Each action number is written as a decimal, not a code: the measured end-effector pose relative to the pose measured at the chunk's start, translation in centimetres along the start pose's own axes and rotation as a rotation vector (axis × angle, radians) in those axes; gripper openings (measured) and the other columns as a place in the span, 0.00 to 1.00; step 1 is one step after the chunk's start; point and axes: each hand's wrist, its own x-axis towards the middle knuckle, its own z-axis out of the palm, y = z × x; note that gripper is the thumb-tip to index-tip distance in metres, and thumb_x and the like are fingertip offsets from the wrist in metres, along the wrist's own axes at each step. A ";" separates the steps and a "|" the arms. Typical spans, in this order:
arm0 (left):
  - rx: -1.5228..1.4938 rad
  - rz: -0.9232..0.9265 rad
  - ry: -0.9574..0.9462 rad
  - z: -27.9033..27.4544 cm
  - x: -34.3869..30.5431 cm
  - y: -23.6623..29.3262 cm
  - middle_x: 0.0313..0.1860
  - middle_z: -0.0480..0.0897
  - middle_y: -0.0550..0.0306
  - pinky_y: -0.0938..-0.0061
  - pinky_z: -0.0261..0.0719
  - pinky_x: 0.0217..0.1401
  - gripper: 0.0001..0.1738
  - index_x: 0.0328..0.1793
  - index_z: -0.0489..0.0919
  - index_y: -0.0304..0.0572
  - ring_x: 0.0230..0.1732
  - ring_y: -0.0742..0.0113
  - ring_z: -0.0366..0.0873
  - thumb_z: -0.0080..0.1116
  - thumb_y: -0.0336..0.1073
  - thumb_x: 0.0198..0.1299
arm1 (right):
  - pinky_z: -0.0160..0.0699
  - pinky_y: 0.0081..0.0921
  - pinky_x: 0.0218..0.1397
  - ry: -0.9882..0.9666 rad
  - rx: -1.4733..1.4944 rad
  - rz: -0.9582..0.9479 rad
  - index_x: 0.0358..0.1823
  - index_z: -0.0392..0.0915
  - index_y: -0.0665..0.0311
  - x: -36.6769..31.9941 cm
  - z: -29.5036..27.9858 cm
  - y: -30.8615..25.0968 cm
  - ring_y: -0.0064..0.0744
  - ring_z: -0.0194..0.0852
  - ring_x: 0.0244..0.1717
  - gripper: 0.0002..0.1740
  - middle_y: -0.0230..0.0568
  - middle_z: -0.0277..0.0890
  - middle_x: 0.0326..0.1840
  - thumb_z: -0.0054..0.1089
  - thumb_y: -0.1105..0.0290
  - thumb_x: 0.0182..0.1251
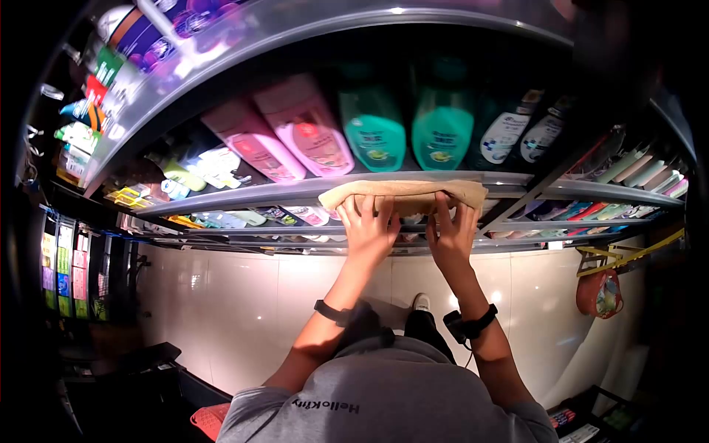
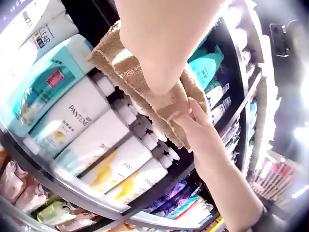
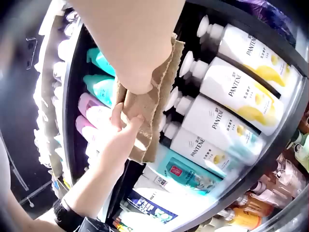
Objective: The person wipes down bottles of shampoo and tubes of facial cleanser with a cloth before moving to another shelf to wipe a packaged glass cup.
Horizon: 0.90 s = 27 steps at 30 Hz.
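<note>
A folded tan towel lies along the front edge of a shelf, below the row of shampoo bottles, in the head view. My left hand grips its left part, fingers over the cloth. Toward its other end, my right hand holds it in the same way. In the left wrist view, the right hand pinches the terry towel between thumb and fingers. The right wrist view shows the left hand with fingers and thumb on the towel, close to white pump bottles.
Behind the towel stand pink bottles, green bottles and dark bottles with white labels. Lower shelves carry more packages. A yellow-framed stand with a red bag is at the right, over the pale tiled floor.
</note>
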 end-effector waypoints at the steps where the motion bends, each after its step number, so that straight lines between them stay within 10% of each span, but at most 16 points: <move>1: -0.003 0.009 0.032 -0.4 0.0 -1.1 0.52 0.58 0.48 0.37 0.56 0.54 0.24 0.49 0.71 0.47 0.54 0.38 0.55 0.62 0.36 0.42 | 0.51 0.58 0.61 -0.032 -0.011 0.019 0.58 0.67 0.55 0.2 0.4 -0.9 0.51 0.60 0.50 0.32 0.49 0.61 0.48 0.60 0.72 0.46; 11: -0.101 0.046 0.108 -5.7 -2.1 -17.3 0.40 0.72 0.47 0.54 0.67 0.50 0.14 0.38 0.77 0.40 0.47 0.48 0.68 0.59 0.33 0.42 | 0.58 0.43 0.57 0.040 -0.068 -0.053 0.56 0.69 0.58 1.6 8.7 -15.5 0.49 0.60 0.50 0.29 0.47 0.64 0.48 0.58 0.73 0.48; 27: -0.081 -0.071 0.201 -16.0 -6.3 -39.0 0.36 0.71 0.51 0.64 0.70 0.51 0.09 0.35 0.72 0.40 0.46 0.54 0.69 0.54 0.32 0.46 | 0.55 0.45 0.60 -0.099 0.033 -0.336 0.52 0.68 0.65 4.4 23.0 -40.5 0.50 0.59 0.52 0.27 0.50 0.63 0.52 0.59 0.73 0.44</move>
